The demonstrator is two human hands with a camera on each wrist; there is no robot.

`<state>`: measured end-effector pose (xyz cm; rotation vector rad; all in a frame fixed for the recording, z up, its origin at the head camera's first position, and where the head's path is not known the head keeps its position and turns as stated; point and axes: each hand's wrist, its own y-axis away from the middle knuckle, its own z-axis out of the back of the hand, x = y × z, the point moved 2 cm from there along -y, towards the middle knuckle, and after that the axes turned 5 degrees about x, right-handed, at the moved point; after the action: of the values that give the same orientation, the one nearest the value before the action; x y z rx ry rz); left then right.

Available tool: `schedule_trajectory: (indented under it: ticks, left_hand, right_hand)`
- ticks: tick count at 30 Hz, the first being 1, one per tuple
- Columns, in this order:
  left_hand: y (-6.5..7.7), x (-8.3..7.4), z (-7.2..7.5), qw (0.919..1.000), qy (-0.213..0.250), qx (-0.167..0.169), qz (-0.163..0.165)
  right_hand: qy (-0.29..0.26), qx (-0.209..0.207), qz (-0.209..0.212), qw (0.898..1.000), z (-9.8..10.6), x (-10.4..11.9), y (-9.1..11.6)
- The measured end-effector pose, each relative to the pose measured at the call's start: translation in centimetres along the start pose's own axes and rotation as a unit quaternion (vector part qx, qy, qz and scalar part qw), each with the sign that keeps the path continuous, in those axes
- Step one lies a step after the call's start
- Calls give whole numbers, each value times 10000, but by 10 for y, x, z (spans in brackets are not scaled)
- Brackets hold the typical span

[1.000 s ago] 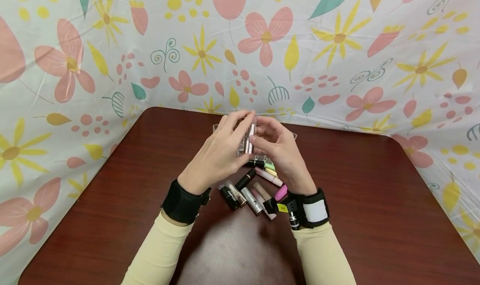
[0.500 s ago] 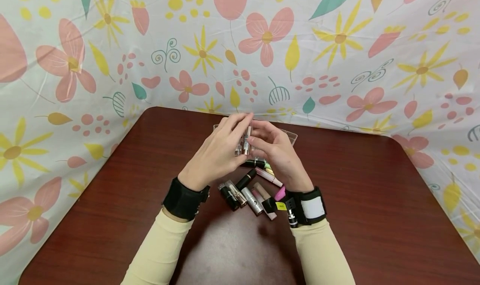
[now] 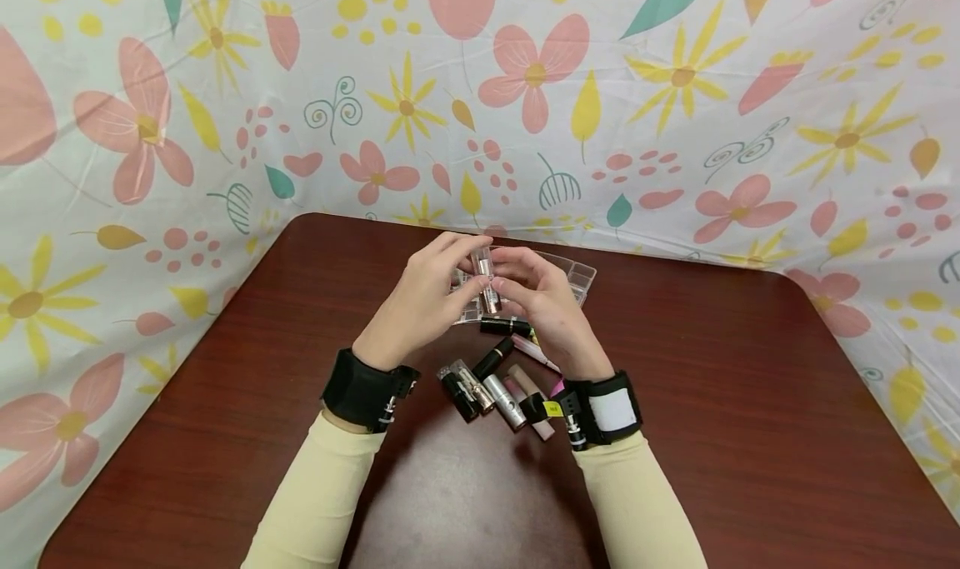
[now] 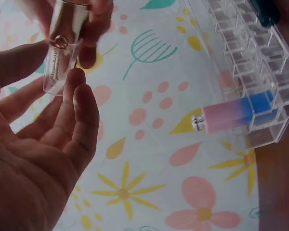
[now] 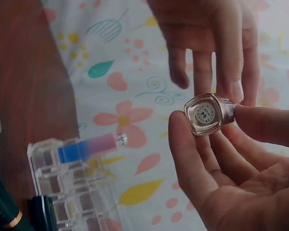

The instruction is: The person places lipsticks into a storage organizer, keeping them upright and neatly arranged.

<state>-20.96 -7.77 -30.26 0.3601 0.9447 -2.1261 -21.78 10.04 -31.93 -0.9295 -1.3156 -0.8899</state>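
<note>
In the head view, left hand (image 3: 423, 298) and right hand (image 3: 553, 306) hold up a tube (image 3: 491, 297), a tray (image 3: 584, 274) behind. The left wrist view shows the left hand pinching its clear end (a pink-and-blue stick (image 4: 226, 115) juts from the tray). The right wrist view shows the right hand pinching its gold end.

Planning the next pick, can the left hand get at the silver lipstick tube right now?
Probably yes: nothing covers the silver lipstick tube, though the left hand must first release the clear-capped lipstick.
</note>
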Motion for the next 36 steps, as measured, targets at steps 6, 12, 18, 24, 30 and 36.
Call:
schedule_trajectory:
  ticks: [6, 12, 18, 24, 30, 36]
  left_hand:
    - [0, 9, -5, 9955, 338, -313, 828]
    - [-3, 14, -14, 9843, 577, -689, 1520]
    - [-3, 18, -24, 9772, 918, -969, 1648]
    - [-2, 22, -30, 9758, 747, -1200, 1666]
    - [-1, 26, -33, 9723, 490, -1577, 1653]
    - [-3, 31, -38, 9709, 571, -1672, 1618]
  right_hand:
    - [725, 107, 132, 9972, -7, -6, -5]
    - [807, 202, 174, 9964, -12, -12, -8]
    - [1065, -5, 240, 9940, -13, -18, -14]
    - [1965, -101, 280, 9801, -17, -19, -17]
    - [2149, -124, 368, 9759, -22, -19, -19]
    - [1872, -215, 423, 9812, -22, -25, -23]
